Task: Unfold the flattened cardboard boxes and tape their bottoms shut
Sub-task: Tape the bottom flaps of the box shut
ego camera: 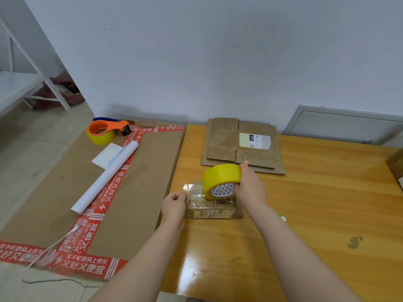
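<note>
Taping is the step I judge to be in hand. My right hand [250, 190] curls its fingers round the yellow tape roll [221, 178], held on edge over the small cardboard box [211, 209]; I cannot tell whether roll and box touch. The box sits on the wooden table [305, 214] between my hands. My left hand [174, 205] pinches the loose tape end [187, 188] between thumb and fingertips, just beside the box's left edge. Next I need to lay that strip along the seam and press it flat, keeping it taut against wrinkles. Flattened boxes [242, 144] lie stacked near the wall, not yet unfolded.
</note>
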